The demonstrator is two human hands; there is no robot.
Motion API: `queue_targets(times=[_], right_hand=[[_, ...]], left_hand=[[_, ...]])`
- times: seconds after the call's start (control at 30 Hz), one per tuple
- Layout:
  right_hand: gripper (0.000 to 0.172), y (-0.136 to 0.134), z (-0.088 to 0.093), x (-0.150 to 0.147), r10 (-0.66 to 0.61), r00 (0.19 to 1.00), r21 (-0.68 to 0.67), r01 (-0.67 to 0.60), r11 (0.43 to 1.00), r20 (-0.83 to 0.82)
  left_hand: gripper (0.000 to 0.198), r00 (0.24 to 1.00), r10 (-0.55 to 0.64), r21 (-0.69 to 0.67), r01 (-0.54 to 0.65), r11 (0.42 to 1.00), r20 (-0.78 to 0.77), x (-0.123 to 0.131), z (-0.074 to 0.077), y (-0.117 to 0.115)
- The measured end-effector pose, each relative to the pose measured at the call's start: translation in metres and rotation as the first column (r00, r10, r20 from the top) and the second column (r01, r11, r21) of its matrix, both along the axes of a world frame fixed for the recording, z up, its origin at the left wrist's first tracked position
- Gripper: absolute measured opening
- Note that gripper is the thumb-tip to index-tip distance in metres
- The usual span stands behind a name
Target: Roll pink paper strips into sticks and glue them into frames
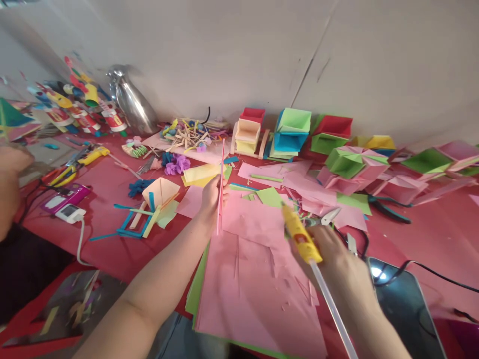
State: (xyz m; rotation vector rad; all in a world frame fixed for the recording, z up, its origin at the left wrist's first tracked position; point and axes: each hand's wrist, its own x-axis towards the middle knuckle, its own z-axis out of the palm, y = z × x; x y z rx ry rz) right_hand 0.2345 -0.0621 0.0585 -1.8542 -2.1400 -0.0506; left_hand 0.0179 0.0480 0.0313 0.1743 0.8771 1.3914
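Note:
My left hand [212,195] pinches a thin pink sheet of paper [219,219], held upright and seen nearly edge-on. My right hand [335,257] is wrapped round a yellow hot glue gun [300,235], its nozzle pointing away from me toward the back of the table. A long clear glue stick [334,310] sticks out of the gun's rear. Below and between both hands lies a stack of pink paper [262,299], with green sheets showing at its edges. Small green paper pieces [270,197] lie just beyond the stack.
Folded paper boxes [339,134] line the wall. A steel jug [134,102] stands back left, near yellow-handled pliers [92,155]. A blue stick frame [134,224] sits left. On the right are dark-handled pliers [391,208] and a tablet [406,309]. Another person's arm [9,189] enters at left.

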Motion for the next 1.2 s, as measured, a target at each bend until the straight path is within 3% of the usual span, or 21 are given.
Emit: queue_targets(times=[0.07, 0.13, 0.3, 0.4, 0.53, 0.6, 0.7, 0.87, 1.0, 1.2], right_hand=[[0.020, 0.007, 0.007, 0.017, -0.176, 0.970, 0.010, 0.177, 0.984, 0.167], [0.025, 0.015, 0.009, 0.036, -0.267, 0.938, 0.023, 0.269, 0.963, 0.220], [0.026, 0.032, -0.011, 0.079, -0.267, 0.947, 0.085, 0.255, 0.963, 0.178], [0.034, 0.034, -0.020, 0.089, -0.190, 0.969, 0.025, 0.188, 0.982, 0.157], [0.037, 0.024, -0.005, 0.070, -0.087, 0.985, 0.066, 0.078, 0.995, 0.148], [0.030, 0.018, 0.007, 0.048, 0.000, 1.000, 0.123, 0.001, 0.992, -0.013], [0.033, 0.010, 0.015, 0.011, 0.211, 0.920, 0.104, -0.187, 0.977, -0.331], [0.031, 0.003, 0.000, -0.021, 0.117, 0.859, 0.129, -0.061, 0.990, -0.498], [0.022, 0.001, -0.009, -0.021, 0.069, 0.838, 0.114, -0.008, 0.993, -0.542], [0.011, -0.001, -0.005, -0.016, 0.058, 0.772, 0.081, -0.008, 0.997, -0.633]], left_hand=[[0.025, 1.000, 0.007, 0.051, -0.007, 0.999, -0.003, 0.001, 0.000, -0.001], [0.024, 1.000, 0.018, 0.094, -0.017, 0.995, -0.012, 0.003, -0.001, -0.003], [0.022, 0.996, 0.090, 0.151, -0.085, 0.985, -0.026, 0.011, -0.005, -0.004], [0.021, 0.990, 0.137, 0.191, -0.130, 0.973, -0.026, 0.015, -0.008, -0.003], [0.023, 0.984, 0.176, 0.240, -0.163, 0.957, -0.036, 0.021, -0.010, -0.007], [0.024, 0.980, 0.194, 0.263, -0.175, 0.949, -0.047, 0.025, -0.010, -0.012], [0.022, 0.971, 0.229, 0.299, -0.197, 0.934, -0.075, 0.031, -0.006, -0.020], [0.023, 0.941, 0.300, 0.340, -0.232, 0.911, -0.160, 0.039, 0.000, -0.032], [0.025, 0.941, 0.291, 0.326, -0.225, 0.918, -0.171, 0.044, 0.003, -0.038], [0.022, 0.960, 0.235, 0.412, -0.156, 0.898, -0.149, 0.049, 0.007, -0.047]])
